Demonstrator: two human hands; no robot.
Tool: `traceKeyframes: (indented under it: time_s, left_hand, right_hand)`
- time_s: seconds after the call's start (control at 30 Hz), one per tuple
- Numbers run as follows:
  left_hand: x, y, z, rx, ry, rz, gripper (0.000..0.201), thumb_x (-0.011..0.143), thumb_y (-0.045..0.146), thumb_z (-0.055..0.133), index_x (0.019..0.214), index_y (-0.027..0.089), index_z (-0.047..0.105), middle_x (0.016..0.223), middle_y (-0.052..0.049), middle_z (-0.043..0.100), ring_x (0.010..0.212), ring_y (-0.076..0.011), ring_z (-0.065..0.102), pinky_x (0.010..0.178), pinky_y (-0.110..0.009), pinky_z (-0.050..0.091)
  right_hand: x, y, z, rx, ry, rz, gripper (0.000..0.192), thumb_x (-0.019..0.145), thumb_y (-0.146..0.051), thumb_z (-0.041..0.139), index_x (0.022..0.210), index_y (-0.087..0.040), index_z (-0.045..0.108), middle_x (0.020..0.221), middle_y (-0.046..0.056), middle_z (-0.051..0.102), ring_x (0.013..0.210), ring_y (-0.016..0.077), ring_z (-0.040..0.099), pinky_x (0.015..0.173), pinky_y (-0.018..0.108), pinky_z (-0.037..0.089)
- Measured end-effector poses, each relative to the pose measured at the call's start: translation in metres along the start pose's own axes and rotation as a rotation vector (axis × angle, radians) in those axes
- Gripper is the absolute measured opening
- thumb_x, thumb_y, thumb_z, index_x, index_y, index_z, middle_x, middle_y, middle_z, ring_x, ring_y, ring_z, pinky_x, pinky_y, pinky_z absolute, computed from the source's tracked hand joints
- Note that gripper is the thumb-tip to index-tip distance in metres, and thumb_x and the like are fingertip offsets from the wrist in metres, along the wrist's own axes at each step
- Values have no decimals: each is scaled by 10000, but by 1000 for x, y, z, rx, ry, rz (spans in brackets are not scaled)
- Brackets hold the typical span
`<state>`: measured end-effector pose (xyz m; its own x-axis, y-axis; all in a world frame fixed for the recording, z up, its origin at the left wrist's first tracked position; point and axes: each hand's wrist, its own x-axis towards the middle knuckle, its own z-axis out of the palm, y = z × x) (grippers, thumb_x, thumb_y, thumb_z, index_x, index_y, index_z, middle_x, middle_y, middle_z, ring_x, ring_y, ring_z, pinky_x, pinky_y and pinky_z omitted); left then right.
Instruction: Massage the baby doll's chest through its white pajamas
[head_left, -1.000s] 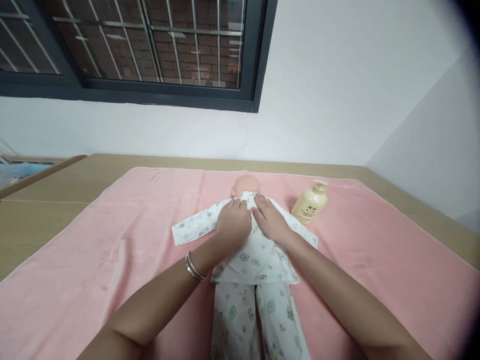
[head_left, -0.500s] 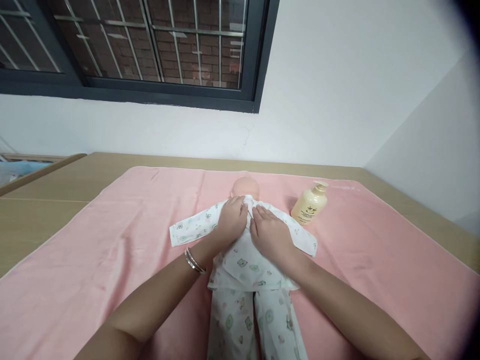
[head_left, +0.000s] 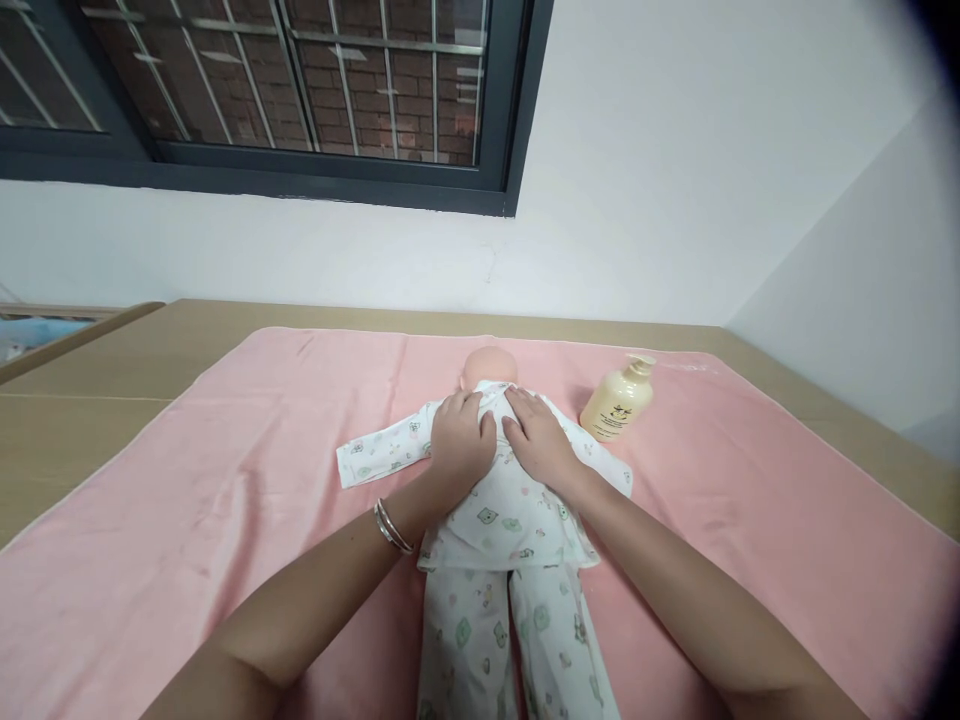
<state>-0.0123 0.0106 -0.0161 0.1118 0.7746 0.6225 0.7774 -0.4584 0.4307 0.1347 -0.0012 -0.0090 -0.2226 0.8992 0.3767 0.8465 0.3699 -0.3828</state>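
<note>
A baby doll (head_left: 489,368) lies on a pink cloth (head_left: 300,400), its bald head at the far end. It wears a white printed pyjama top (head_left: 510,520) and matching trousers (head_left: 469,635); no facial features show. My left hand (head_left: 461,440) rests flat on the left part of the upper torso, fingers stretched toward the head, thumb apart. On the right part lies my right hand (head_left: 544,440), palm down with its fingers extended. Both hands touch the top and grip nothing. The doll's sleeves spread out to either side.
A cream pump bottle (head_left: 616,402) stands on the cloth, right of the doll's shoulder. Wooden board (head_left: 97,385) borders the cloth. Behind rise a white wall (head_left: 637,180) and a dark-framed window (head_left: 315,175) with bars.
My hands have shifted slightly outward from the middle of the top, and their thumbs now stand apart from the fingers. The view has tilted a little.
</note>
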Motion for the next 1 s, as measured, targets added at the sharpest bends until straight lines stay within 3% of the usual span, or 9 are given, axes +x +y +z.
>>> traceKeyframes:
  time_s: [0.5, 0.8, 0.9, 1.0]
  left_hand:
    - [5, -14, 9, -124, -40, 34, 332, 865, 224, 453, 1151, 131, 594, 1187, -129, 642, 1123, -279, 560, 1019, -461, 423]
    - [1, -16, 7, -200, -12, 64, 396, 958, 286, 306, 1196, 131, 582, 1229, -140, 629, 1178, -268, 541, 1046, -491, 397]
    - [-3, -17, 7, -232, 57, 72, 451, 982, 324, 241, 1272, 133, 529, 1311, -155, 574, 1261, -269, 482, 1079, -509, 354]
    - [-8, -18, 9, -250, 149, 101, 479, 991, 351, 211, 1335, 135, 464, 1375, -161, 515, 1330, -259, 414, 1113, -503, 307]
  right_hand:
    - [7, 13, 7, 142, 73, 3, 494, 943, -315, 367, 1384, -110, 455, 1453, 129, 450, 1393, 245, 334, 1159, 473, 220]
    - [-14, -31, -19, -77, -18, 56, 473, 943, -281, 365, 1348, -73, 493, 1427, 200, 460, 1366, 302, 371, 1111, 485, 319]
    - [-15, -38, -22, -47, 88, -22, 494, 934, -271, 386, 1391, -91, 444, 1515, 174, 332, 1424, 283, 257, 1132, 474, 297]
    - [-13, -34, -9, -21, 145, -107, 510, 930, -255, 387, 1414, -96, 411, 1557, 154, 239, 1455, 270, 154, 1155, 504, 239]
